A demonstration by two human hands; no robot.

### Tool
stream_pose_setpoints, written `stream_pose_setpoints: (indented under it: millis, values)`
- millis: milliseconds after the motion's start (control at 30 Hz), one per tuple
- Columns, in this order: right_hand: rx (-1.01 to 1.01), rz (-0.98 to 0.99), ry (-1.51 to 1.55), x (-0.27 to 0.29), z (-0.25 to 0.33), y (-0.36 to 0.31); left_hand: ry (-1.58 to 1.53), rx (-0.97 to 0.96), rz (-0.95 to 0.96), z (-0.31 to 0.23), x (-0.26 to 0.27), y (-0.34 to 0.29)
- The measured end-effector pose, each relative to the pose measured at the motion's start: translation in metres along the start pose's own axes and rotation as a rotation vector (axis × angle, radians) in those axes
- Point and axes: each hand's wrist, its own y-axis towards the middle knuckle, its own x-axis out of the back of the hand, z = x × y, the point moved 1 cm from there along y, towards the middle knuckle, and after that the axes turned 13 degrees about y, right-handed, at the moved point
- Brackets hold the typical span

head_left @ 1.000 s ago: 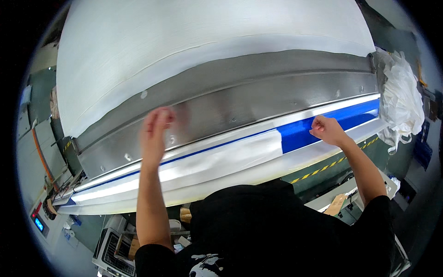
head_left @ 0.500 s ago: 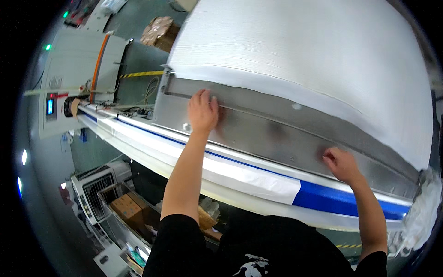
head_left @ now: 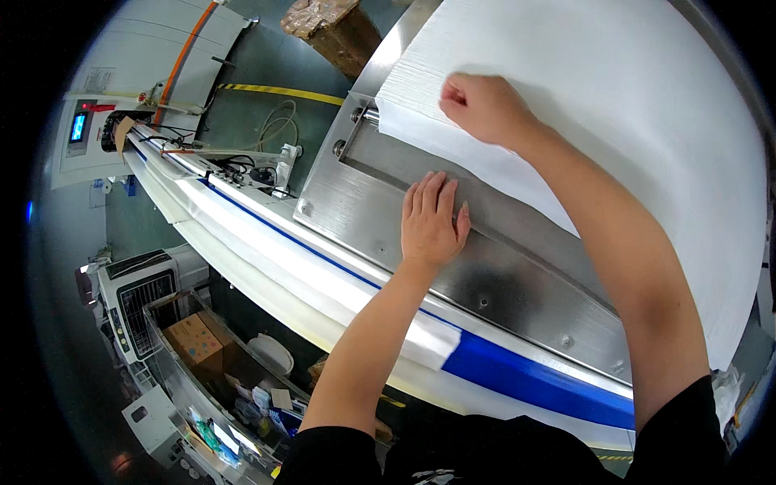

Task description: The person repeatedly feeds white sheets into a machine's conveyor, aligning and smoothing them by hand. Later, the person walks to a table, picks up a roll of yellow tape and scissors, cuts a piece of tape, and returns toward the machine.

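Note:
My left hand (head_left: 432, 222) lies with fingers stretched on the brushed metal plate (head_left: 428, 267), nearest the slot edge that runs along it. It holds nothing. Farther up, my right hand (head_left: 489, 109) is closed, its fingers curled in, above the left part of the wide white sheet (head_left: 614, 113). Whatever is inside those curled fingers, if anything, is hidden. The near edge of the sheet hangs slightly wavy over the metal plate, and its left corner reaches a small roller end (head_left: 368, 115).
White rails with a blue strip (head_left: 533, 376) run along the near side of the plate, below my arms. At left stands a pale machine cabinet (head_left: 101, 129) with a small screen. Below sit an open bin (head_left: 182, 356) and a cardboard box (head_left: 194, 339); a wrapped carton (head_left: 343, 36) stands beyond.
My right hand has moved from the right part of the metal plate up and left, over the white sheet. My left hand stays on the plate, and the view has shifted.

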Motion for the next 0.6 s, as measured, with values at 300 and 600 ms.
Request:
stream_pose_setpoints:
  millis: [300, 600]
  values:
    - [-0.026, -0.022, -0.097, -0.018, -0.014, 0.035, -0.028, 0.013, 0.036, 0.003, -0.001, 0.000]
    - [0.006, -0.093, -0.191, -0.018, -0.020, 0.034, 0.010, 0.032, -0.271, 0.049, 0.012, 0.069]
